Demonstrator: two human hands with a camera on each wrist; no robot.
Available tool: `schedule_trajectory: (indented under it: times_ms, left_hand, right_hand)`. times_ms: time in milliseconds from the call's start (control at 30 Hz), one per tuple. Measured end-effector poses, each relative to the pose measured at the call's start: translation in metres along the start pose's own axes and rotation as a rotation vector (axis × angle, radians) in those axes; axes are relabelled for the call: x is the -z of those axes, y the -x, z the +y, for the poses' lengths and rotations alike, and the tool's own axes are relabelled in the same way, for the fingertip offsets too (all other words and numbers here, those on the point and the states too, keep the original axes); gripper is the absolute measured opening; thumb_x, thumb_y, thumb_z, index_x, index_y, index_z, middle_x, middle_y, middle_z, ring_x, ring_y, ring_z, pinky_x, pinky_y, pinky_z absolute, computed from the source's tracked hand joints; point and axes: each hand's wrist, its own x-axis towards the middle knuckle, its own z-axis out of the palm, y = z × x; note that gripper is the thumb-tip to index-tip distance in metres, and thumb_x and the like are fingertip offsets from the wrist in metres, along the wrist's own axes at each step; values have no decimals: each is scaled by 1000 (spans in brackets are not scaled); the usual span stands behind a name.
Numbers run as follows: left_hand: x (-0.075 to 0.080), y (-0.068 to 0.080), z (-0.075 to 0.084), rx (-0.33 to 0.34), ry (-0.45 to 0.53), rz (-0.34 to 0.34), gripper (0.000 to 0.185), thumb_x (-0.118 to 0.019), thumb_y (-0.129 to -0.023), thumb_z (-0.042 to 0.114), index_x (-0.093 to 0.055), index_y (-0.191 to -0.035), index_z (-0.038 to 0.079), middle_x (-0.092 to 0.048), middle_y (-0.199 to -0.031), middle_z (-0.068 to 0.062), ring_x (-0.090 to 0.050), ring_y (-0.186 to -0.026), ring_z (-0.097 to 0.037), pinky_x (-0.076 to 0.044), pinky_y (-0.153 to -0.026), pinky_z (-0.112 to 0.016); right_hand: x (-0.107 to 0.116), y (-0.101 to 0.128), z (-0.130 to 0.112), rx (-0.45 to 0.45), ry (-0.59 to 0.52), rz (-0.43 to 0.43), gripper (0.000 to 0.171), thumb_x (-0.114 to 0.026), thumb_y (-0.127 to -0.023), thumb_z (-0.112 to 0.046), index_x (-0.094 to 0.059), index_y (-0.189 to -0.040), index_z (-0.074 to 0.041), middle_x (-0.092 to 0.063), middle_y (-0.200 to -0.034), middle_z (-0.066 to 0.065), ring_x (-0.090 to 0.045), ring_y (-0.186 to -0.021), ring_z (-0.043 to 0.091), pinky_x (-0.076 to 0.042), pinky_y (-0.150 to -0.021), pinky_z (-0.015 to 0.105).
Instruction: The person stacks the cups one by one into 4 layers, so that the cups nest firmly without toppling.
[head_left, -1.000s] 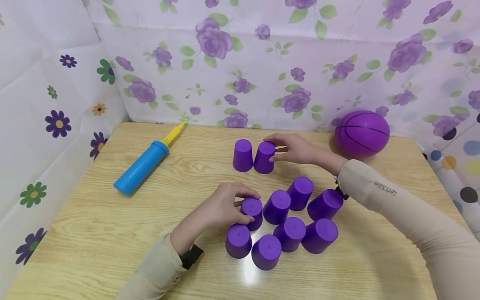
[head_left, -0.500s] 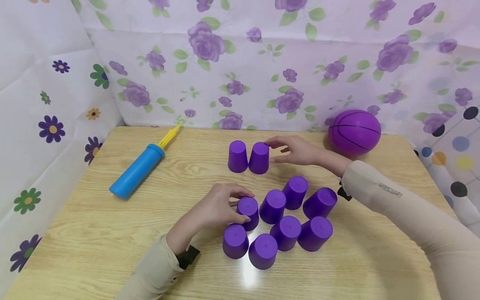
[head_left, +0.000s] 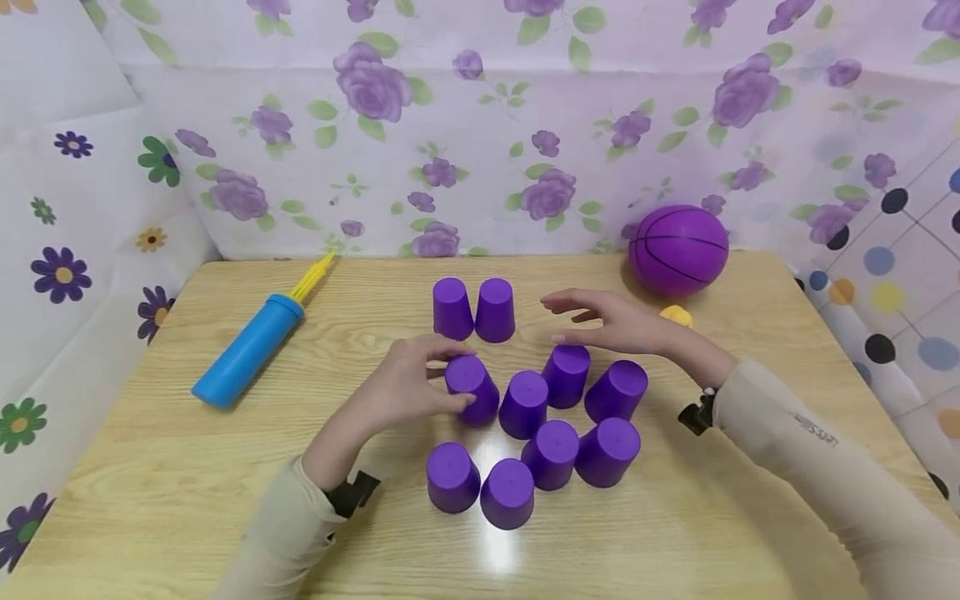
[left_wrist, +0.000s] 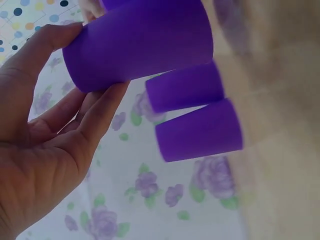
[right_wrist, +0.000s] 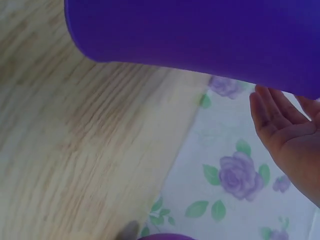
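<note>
Gripping one upturned purple plastic cup (head_left: 471, 387) just off the wooden table (head_left: 187, 467), the left hand (head_left: 405, 390) carries it toward twelve o'clock, where two upside-down purple cups (head_left: 474, 309) already stand touching. The right hand (head_left: 611, 321), fingers loose and empty, hovers at one o'clock; seven inverted purple cups (head_left: 551, 425) seemingly wait, clustered at six o'clock.

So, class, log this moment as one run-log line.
left hand: grips lifted purple cup | right hand: open, above cup cluster | two cups side by side behind | pump, ball on table
</note>
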Motion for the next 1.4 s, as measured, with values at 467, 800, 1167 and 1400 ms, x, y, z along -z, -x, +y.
schedule_trajectory:
  times_ms: [467, 800, 1167, 1400]
  left_hand:
    - [30, -66, 32, -184, -97, 49, 42, -75, -65, 22, -60, -102, 10, -59, -95, 1, -57, -87, -8, -50, -72, -19]
    - [32, -104, 40, -147, -58, 74, 46, -76, -65, 25, -58, -105, 11, -55, -99, 2, -53, -92, -8, -48, -78, -21]
    - [10, -142, 34, -89, -70, 1, 45, -77, -63, 22, -56, -102, 11, -58, -97, 2, -55, -93, -12, -47, -78, -16]
    - [-9, -156, 22, -78, -160, -88, 43, -77, -64, 24, -57, -99, 10, -58, -97, -1, -55, -90, -15, -47, -77, -19]
  right_hand:
    - [-2, 30, 14, 52, -63, 2, 55, -66, -76, -27, -44, -125, -14, -46, -126, -3, -46, -112, 13, -37, -97, 30]
    - [-12, 25, 17, 96, -33, -14, 57, -67, -73, -35, -47, -123, -17, -49, -123, -5, -46, -112, 10, -38, -96, 32]
    - [-11, 21, 17, 112, -98, -54, 56, -70, -70, -30, -50, -121, -17, -50, -123, -2, -44, -115, 10, -35, -97, 25]
    - [-12, 22, 20, 78, -179, -95, 49, -69, -73, -25, -53, -119, -21, -54, -119, 3, -49, -110, 10, -39, -94, 25]
